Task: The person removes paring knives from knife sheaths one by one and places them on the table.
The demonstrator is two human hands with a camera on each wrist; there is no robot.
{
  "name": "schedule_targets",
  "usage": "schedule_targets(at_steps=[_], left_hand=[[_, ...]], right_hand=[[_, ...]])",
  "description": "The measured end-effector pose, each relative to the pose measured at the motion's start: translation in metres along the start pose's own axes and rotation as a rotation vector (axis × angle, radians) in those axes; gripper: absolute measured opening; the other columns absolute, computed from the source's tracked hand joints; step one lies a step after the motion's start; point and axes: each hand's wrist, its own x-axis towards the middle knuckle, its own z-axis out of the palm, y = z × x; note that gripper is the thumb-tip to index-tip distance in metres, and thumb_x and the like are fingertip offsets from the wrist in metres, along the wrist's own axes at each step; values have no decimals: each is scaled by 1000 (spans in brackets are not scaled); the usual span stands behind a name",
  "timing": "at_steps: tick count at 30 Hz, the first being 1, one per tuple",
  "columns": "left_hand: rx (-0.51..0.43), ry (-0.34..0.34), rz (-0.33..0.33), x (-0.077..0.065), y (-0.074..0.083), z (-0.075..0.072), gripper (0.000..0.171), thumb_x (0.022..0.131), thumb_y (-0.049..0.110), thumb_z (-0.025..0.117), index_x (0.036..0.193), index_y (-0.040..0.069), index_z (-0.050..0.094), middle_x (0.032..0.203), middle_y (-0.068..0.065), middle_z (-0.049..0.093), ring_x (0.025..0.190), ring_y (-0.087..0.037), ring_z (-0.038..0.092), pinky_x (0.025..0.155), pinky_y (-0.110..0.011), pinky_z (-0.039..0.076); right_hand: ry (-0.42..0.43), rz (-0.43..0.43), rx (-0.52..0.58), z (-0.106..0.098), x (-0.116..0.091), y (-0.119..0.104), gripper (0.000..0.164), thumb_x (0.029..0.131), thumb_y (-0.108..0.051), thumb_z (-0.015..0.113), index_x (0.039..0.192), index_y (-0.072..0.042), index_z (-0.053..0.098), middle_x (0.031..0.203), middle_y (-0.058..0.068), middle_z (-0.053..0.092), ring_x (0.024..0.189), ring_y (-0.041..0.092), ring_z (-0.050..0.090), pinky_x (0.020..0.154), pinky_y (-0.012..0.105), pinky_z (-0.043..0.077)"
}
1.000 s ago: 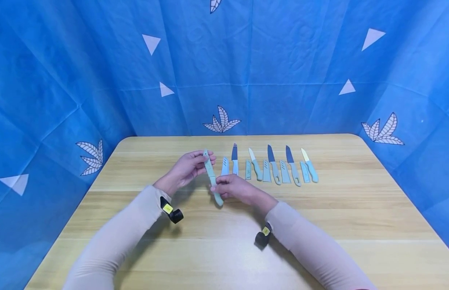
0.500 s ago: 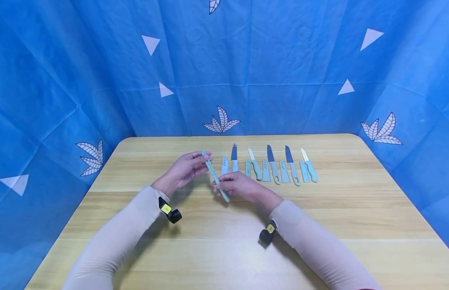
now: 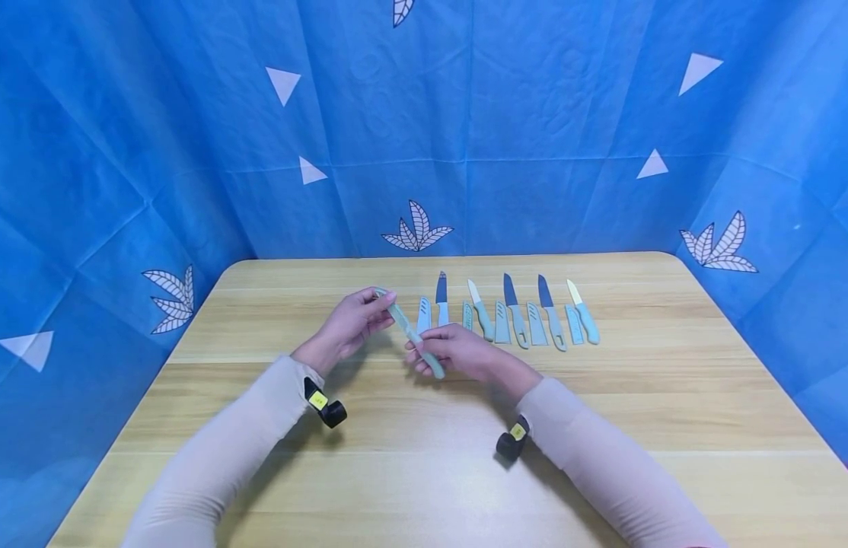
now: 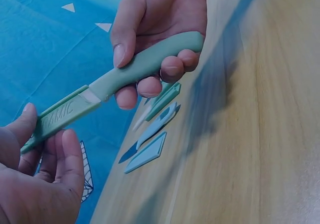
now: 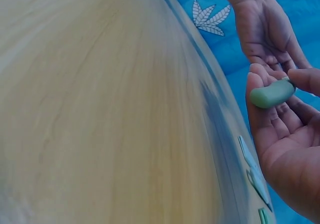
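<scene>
A light green paring knife [image 4: 152,62] is held above the table between both hands, its blade mostly inside a matching green sheath [image 4: 62,113]. A short strip of pale blade [image 4: 91,96] shows between handle and sheath. My left hand [image 3: 349,323] pinches the far end of the sheath between thumb and fingers. The right hand [image 3: 458,350] grips the handle, thumb on top and fingers curled beneath, as the left wrist view shows. In the right wrist view, only the rounded handle end [image 5: 272,94] is plain to see.
Behind my right hand, several unsheathed knives lie in a row, including a dark-bladed one [image 3: 514,304] and a yellow-bladed one [image 3: 584,316]. Sheaths lie beside them, such as a blue one [image 3: 537,325]. The wooden table [image 3: 424,472] meets a blue curtain [image 3: 533,114] at the back.
The knife has turned, its handle end swinging right and slightly up while the sheath end shifts a little left. My right hand has moved slightly right. Both hands keep hold.
</scene>
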Motion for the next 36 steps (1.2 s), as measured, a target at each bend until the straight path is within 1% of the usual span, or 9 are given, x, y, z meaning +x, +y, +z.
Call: schedule_targets(at_steps=[9, 16, 21, 24, 26, 29, 31, 33, 36], left_hand=[[-42, -6, -4, -7, -1, 4, 9, 97, 12, 62, 100, 4, 61, 94, -7, 63, 81, -16, 65, 86, -29, 58], [-69, -9, -22, -14, -2, 6, 15, 98, 13, 61, 107, 1, 59, 98, -10, 63, 85, -17, 65, 90, -31, 57], [-95, -20, -34, -21, -4, 8, 21, 99, 14, 59, 112, -2, 57, 98, -11, 63, 84, -17, 65, 90, -31, 57], [-110, -30, -44, -24, -7, 9, 22, 99, 16, 58, 113, -1, 56, 98, -10, 63, 85, -17, 65, 90, -30, 57], [-123, -32, -52, -25, -9, 8, 22, 99, 17, 59, 112, 0, 57, 99, -10, 63, 86, -18, 65, 91, -30, 56], [-140, -34, -64, -27, -12, 8, 22, 99, 20, 60, 110, 1, 57, 101, -11, 63, 89, -19, 65, 94, -31, 55], [-154, -38, -70, -29, -14, 9, 23, 99, 22, 59, 110, 2, 57, 102, -11, 63, 91, -20, 65, 94, -32, 54], [-167, -48, -72, -30, -16, 10, 24, 99, 23, 59, 111, 2, 57, 103, -11, 64, 92, -20, 65, 95, -32, 54], [-195, -64, -74, -31, -18, 11, 25, 100, 24, 58, 111, 2, 56, 104, -12, 65, 94, -20, 66, 95, -31, 54]], right_hand=[[26, 8, -15, -2, -8, -3, 32, 101, -11, 50, 126, 8, 57, 118, 29, 61, 93, 26, 66, 87, 38, 59], [34, 13, -14, -2, -14, -7, 35, 102, -12, 51, 129, 10, 53, 116, 31, 61, 95, 30, 66, 88, 40, 58], [37, 18, -42, -3, -19, -9, 32, 102, -11, 51, 125, 10, 57, 111, 27, 64, 92, 27, 67, 89, 43, 58], [27, 17, -42, -3, -22, -9, 32, 102, -11, 51, 125, 11, 57, 109, 26, 65, 89, 24, 67, 87, 41, 59], [23, 15, -44, -3, -24, -9, 32, 102, -11, 51, 125, 11, 57, 109, 26, 65, 90, 25, 67, 85, 39, 59], [17, 11, -62, -3, -27, -9, 33, 102, -13, 52, 125, 11, 56, 108, 26, 65, 93, 31, 66, 86, 41, 59], [16, 12, -80, -4, -29, -10, 34, 102, -14, 53, 125, 11, 57, 108, 26, 65, 93, 31, 66, 86, 42, 59], [11, 9, -93, -5, -31, -10, 35, 102, -15, 53, 125, 10, 57, 109, 27, 64, 91, 29, 66, 85, 41, 59], [12, 14, -95, -6, -34, -10, 35, 102, -15, 53, 126, 10, 56, 111, 29, 63, 86, 22, 67, 83, 37, 60]])
